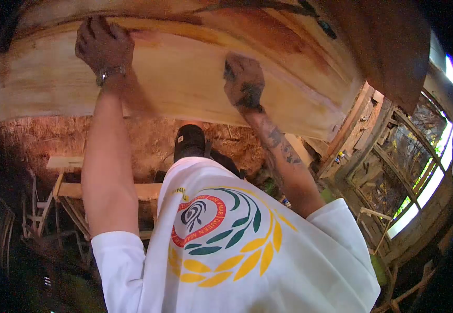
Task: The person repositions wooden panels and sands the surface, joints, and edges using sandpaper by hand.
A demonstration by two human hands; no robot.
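Note:
A large wooden panel (185, 78) stretches across the top of the view, pale along its near side and stained reddish brown farther off. My left hand (104, 44), with a metal watch on its wrist, rests on the upper left of the panel. Its fingers are slightly apart and bent against the wood, with nothing visible in them. On the middle of the panel lies my right hand (244, 81), its fingers curled in and closed. Whatever it grips, if anything, is hidden under the fingers. Dark marks cover the right hand and forearm.
Below the panel is a brown earthen floor (44, 135). Wooden trestle-like pieces (70, 190) stand at the lower left. A wooden frame (365, 141) and bright openings are on the right. My dark shoe (189, 141) shows under the panel's near edge.

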